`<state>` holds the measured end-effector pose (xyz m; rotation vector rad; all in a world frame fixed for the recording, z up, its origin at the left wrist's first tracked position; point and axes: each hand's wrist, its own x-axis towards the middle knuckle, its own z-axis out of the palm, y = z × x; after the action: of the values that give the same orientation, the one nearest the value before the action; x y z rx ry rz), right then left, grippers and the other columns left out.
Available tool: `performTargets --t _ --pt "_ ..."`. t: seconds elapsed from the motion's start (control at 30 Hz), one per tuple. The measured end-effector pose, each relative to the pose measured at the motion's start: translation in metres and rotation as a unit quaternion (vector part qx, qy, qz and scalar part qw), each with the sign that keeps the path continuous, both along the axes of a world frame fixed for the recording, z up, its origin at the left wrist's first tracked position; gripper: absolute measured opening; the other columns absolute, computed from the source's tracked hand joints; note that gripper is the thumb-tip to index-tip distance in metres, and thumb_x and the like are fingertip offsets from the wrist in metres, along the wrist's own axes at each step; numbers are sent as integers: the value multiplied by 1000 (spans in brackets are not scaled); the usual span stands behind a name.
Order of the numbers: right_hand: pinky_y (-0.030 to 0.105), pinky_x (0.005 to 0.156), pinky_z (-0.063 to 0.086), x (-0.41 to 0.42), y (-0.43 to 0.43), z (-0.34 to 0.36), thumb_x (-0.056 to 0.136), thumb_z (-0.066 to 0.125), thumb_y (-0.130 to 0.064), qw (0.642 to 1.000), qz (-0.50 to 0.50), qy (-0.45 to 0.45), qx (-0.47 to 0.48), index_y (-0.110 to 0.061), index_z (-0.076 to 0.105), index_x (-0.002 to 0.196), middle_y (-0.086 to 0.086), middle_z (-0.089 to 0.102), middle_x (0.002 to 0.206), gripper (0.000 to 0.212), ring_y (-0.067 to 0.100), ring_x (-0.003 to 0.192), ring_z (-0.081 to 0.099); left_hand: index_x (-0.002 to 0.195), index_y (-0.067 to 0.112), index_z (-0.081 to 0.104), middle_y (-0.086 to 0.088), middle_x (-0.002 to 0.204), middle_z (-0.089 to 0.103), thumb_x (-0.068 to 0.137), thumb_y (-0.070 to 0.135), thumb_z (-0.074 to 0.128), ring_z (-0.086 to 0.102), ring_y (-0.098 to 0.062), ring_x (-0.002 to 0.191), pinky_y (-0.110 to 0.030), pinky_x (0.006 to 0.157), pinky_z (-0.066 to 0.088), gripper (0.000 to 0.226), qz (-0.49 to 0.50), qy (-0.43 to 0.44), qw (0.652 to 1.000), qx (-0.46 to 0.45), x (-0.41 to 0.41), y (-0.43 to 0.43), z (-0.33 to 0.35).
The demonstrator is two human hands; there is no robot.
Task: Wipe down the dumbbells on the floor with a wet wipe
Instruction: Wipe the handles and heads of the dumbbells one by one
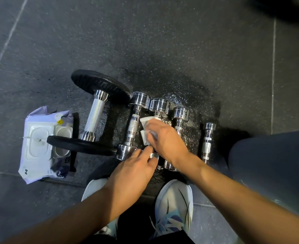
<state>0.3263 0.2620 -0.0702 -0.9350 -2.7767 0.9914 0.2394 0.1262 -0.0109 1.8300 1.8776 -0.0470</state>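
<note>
Several chrome dumbbells lie side by side on the dark rubber floor. My right hand (164, 138) presses a white wet wipe (146, 128) onto the handle of the second chrome dumbbell (159, 104). My left hand (134, 166) holds that dumbbell's near end, most of which it hides. A first chrome dumbbell (133, 125) lies just left of it. A third chrome dumbbell (180, 114) and a small chrome dumbbell (208, 141) lie to the right. A large dumbbell with black plates (94, 117) lies at the left.
An open lilac pack of wet wipes (39, 145) lies on the floor at the far left. My two white shoes (173, 199) stand just below the dumbbells. My right knee in dark cloth (268, 164) is at the right. The floor around the dumbbells looks wet.
</note>
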Motion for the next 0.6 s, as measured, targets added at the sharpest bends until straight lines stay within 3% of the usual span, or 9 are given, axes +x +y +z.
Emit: performTargets --t 0.17,0.3,0.4,0.5,0.6 --pt "24 93 55 13 -17 -3 97 63 -6 995 -26 9 -95 -13 68 115 -3 66 117 20 11 99 68 99 14 64 -10 128 54 65 1 76 61 -28 100 -35 58 57 39 6 -4 1000 12 -2 -3 -9" --pt "15 71 43 16 -26 12 93 69 -6 982 -147 53 -109 -18 45 110 1 48 111 32 -2 90 47 97 16 64 -6 122 54 66 2 77 59 -24 98 -32 54 55 37 11 -18 1000 23 -1 -7 -13" --pt "9 70 40 15 -39 19 93 72 -8 972 -215 64 -72 -11 41 108 5 39 109 35 -11 88 39 91 16 62 -5 114 55 63 4 82 59 -23 92 -32 49 52 36 22 -30 999 33 -2 -7 -15" --pt "4 73 40 12 -40 19 95 72 -15 960 -254 44 -109 -12 43 111 4 41 111 34 -13 90 42 88 14 60 -6 108 54 61 1 82 58 -25 87 -35 47 53 37 18 -42 998 36 -2 -7 -19" --pt "5 70 44 7 -35 18 94 73 -16 936 -299 2 -186 -16 47 110 2 56 106 30 2 87 55 87 14 59 -6 107 53 60 0 81 57 -26 86 -35 45 53 38 17 -41 998 38 -2 -8 -20"
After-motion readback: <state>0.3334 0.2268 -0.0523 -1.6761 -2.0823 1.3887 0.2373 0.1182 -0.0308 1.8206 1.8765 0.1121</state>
